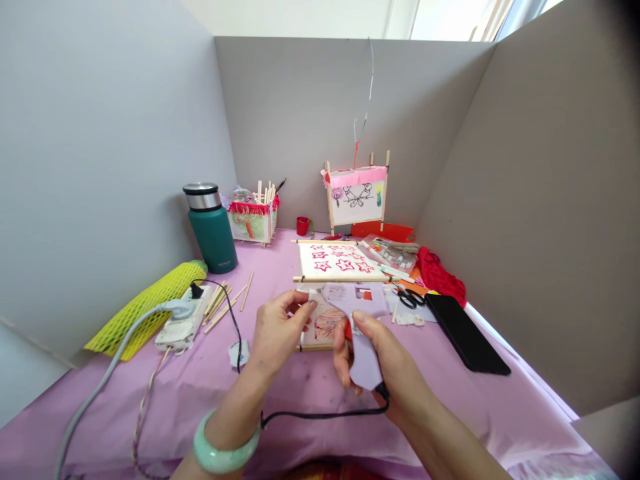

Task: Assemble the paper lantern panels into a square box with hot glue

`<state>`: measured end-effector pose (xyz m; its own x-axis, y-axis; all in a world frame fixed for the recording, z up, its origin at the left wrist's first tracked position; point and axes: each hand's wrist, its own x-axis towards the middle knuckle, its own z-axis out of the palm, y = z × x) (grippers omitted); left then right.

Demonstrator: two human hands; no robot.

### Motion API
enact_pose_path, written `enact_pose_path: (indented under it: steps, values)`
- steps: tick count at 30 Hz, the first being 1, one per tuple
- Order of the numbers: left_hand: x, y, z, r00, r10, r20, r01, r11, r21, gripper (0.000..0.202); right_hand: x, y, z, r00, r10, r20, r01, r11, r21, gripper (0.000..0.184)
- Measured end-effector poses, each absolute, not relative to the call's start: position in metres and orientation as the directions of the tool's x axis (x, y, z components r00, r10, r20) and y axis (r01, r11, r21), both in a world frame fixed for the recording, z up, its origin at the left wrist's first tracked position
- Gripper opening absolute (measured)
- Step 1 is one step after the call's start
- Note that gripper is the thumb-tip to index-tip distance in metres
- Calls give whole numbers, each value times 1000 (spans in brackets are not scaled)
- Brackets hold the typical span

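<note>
- Clock directions were taken about the drawing panel (325, 325), twelve lying away from the wearer; the panel lay flat on the purple cloth (300, 390), partly covered by hands and tool.
- Right hand (373, 353), at four o'clock: fingers wrapped round the handle of a lilac glue gun (367, 360), a fingertip near its red trigger (347, 328); whether this was pressed could not be told.
- Left hand (283, 327), at nine o'clock: thumb and forefinger drawn together at the panel's ten-o'clock corner; whether they gripped anything could not be told.
- Step in hand, as judged: gluing at that corner, toward which the gun's front end pointed.
- Next move, as judged: it called for a steady nozzle, with the left fingertips clear of hot glue.
- Surroundings: star-patterned panel (337, 261) at one o'clock, scissors (411, 298) and phone (465, 331) near three, loose sticks (215, 301) near nine.
</note>
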<state>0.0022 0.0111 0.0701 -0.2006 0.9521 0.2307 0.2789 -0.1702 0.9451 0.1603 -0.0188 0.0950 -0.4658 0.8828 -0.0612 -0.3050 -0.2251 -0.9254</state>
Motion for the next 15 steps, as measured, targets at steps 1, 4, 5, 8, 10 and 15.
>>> enact_pose_path:
  steps: [1,4,5,8,10,15]
  values:
    - [2,11,70,-201,952,229,281,-168,945,24,161,-19,95,-463,884,-63,-306,-227,-925,43]
    - [2,11,69,-203,955,219,275,-159,948,25,163,-19,95,-462,884,-69,-302,-230,-925,44]
    - [2,11,69,-204,955,214,271,-155,950,26,164,-19,94,-460,885,-71,-298,-230,-926,44]
    - [2,12,68,-212,955,207,267,-147,952,26,166,-18,93,-455,888,-71,-293,-225,-929,44]
    - [2,13,68,-215,954,208,270,-147,952,26,167,-18,93,-455,888,-68,-296,-223,-929,44]
    - [3,13,69,-226,953,200,248,-142,958,26,169,-19,94,-435,897,-76,-299,-223,-928,44]
